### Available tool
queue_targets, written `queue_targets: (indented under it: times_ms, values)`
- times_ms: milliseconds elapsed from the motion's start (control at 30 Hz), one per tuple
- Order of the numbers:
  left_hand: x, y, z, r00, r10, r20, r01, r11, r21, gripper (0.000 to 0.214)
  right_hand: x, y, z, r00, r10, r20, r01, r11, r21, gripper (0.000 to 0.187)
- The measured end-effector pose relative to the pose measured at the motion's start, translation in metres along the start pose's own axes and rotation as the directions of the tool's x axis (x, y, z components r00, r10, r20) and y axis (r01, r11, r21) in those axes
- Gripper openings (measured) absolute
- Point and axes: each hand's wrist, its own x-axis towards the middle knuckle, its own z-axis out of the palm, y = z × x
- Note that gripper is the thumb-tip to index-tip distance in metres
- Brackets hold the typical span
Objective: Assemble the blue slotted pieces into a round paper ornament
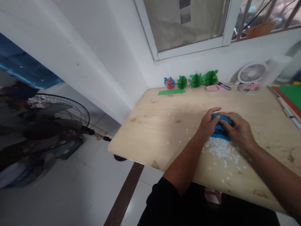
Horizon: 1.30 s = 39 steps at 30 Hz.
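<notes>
A blue slotted paper piece (221, 127) stands on the wooden table, held between both hands. My left hand (210, 121) grips its left side, with the index finger stretched out over the top. Wrapped round its right and upper side is my right hand (240, 128), thumb on the front. Small white paper bits (223, 150) lie scattered just below the blue piece, towards me. How the piece looks on its far side is hidden by my fingers.
Along the wall stand a pink and blue paper figure (169, 83) and several green ones (196, 80). A green strip (171, 92), scissors (224, 86), a small white fan (252, 72) and coloured sheets (290, 95) rest at the back. A floor fan (58, 110) stands left.
</notes>
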Motion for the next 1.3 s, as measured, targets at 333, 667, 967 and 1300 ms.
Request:
queue_targets:
  times_ms: [333,667,967,1300]
  values:
    - [0.001,0.005,-0.003,0.999,-0.005,0.042,0.004,0.999,0.040,0.053,0.002,-0.001,-0.003,0.992,0.119,-0.040,-0.116,0.992,0.057,0.026]
    - [0.003,0.012,-0.024,0.962,0.005,0.272,-0.066,0.974,0.216,0.045,0.006,0.000,-0.006,0.950,0.307,-0.060,-0.296,0.943,0.150,0.030]
    - [0.003,0.013,-0.028,0.908,-0.170,0.382,0.162,0.985,0.054,0.060,0.005,-0.014,-0.009,0.989,0.126,-0.082,-0.113,0.983,0.144,0.022]
    - [-0.003,0.005,-0.006,0.951,-0.104,0.293,0.173,0.960,-0.218,0.053,-0.001,-0.017,-0.003,0.997,0.047,-0.054,-0.036,0.981,0.193,0.039]
